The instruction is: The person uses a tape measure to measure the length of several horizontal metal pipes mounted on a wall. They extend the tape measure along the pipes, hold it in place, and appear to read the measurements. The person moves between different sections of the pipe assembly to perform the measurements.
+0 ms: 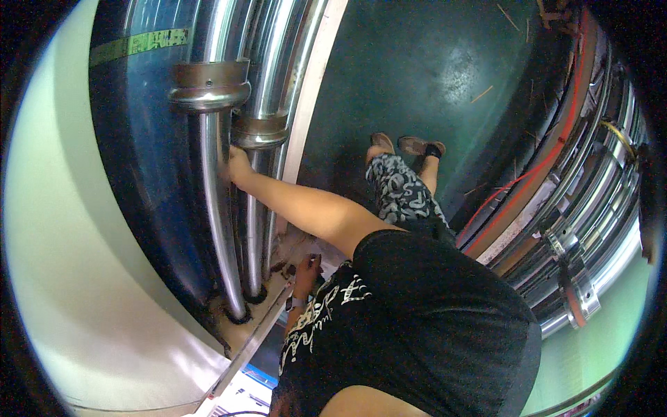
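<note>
My right arm stretches across to the upright, shiny metal tubes at the left. At the curved front tube, just below its collar, my right hand is bent inward. Its fingertips are hidden in the gap between that tube and the rear tube, so what they grip does not show. Lower down, near the tubes' bottom ends, my left hand is curled, a band round its wrist. Something small and dark shows at its fingers, too small to name.
A big blue curved surface and a pale panel stand beyond the tubes. Below lies the dark green floor with scattered straw-like bits. More shiny tubes with a red cable line the right side.
</note>
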`<state>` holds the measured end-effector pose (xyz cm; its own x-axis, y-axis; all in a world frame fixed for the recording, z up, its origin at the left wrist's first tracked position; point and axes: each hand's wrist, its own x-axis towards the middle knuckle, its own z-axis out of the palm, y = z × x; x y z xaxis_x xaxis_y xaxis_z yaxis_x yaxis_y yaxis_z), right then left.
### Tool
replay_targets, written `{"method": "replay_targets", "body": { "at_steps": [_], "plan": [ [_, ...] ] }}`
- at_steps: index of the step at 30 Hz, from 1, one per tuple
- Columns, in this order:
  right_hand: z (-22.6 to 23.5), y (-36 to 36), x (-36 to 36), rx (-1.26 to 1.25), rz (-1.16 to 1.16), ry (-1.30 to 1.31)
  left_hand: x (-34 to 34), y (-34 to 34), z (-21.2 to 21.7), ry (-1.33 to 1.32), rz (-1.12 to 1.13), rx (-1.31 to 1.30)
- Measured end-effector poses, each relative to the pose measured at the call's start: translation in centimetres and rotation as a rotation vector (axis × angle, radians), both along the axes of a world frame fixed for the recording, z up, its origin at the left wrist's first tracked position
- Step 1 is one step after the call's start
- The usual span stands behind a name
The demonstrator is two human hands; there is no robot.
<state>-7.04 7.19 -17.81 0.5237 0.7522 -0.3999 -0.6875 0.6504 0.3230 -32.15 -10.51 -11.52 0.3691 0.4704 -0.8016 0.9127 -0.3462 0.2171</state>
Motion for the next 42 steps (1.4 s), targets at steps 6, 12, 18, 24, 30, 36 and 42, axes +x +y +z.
{"method": "replay_targets", "body": {
  "at_steps": [6,12,18,24,30,36,42],
  "plan": [
    [3.9,-4.5,-0.1,-0.126,0.12,0.156,-0.7,1.6,-0.3,0.025,0.046,-0.022],
    [3.5,-3.2,0.0,-0.068,0.056,0.201,-2.6,6.5,-0.8,-0.175,-0.011,-0.038],
    [4.3,-4.3,0.1,0.073,0.155,0.085,-8.9,12.2,-4.6,-0.062,-0.017,-0.131],
    [4.8,-4.0,0.2,0.134,0.216,0.203,-12.8,12.8,-5.0,-0.149,-0.284,-0.075],
    [-0.1,0.2,-0.9,0.015,0.203,0.068,-7.2,12.2,-1.2,-0.063,-0.015,-0.151],
    [1.5,-1.9,-0.8,-0.075,0.09,-0.007,-7.6,13.8,-1.7,-0.239,-0.076,-0.222],
    [5.9,-5.9,-0.3,-0.174,0.054,0.005,-6.8,12.8,-2.5,-0.128,-0.05,-0.135]
  ]
}}
